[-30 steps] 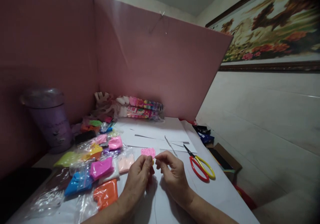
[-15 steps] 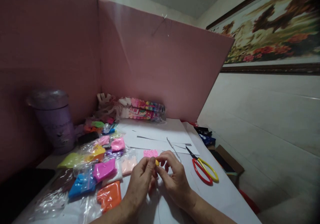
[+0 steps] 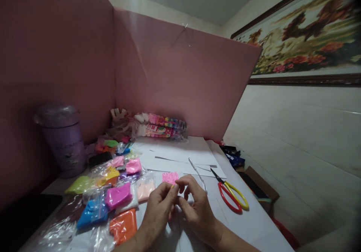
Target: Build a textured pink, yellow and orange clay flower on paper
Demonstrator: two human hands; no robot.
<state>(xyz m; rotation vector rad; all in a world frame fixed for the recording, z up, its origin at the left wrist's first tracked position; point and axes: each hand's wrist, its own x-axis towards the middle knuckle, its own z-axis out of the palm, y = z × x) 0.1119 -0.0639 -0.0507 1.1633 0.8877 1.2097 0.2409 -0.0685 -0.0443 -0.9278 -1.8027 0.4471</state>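
The relation that matters is the one between the small yellow piece [image 3: 173, 186] and the bright pink piece [image 3: 170, 177]: the yellow is up at the fingertips, while the pink lies on the white tabletop [image 3: 251, 229] just beyond, straight ahead and slightly to the left. The left hand [image 3: 160, 200] is the nearer of the two, its thumb drawn against its fingers in a pinch on the yellow piece, only a sliver of which shows past the thumb tip. The right hand [image 3: 195, 204] meets it from the other side, index finger and thumb curled inward; whether they grip anything I cannot tell. The pink piece seems longest from side to side, though the fingers crowd its near edge, so its full outline is uncertain. Right of it, a slim silver tool [image 3: 197, 174] slants away, and the scissors [image 3: 223, 181] lie beyond the right hand, blades pointing up and left.
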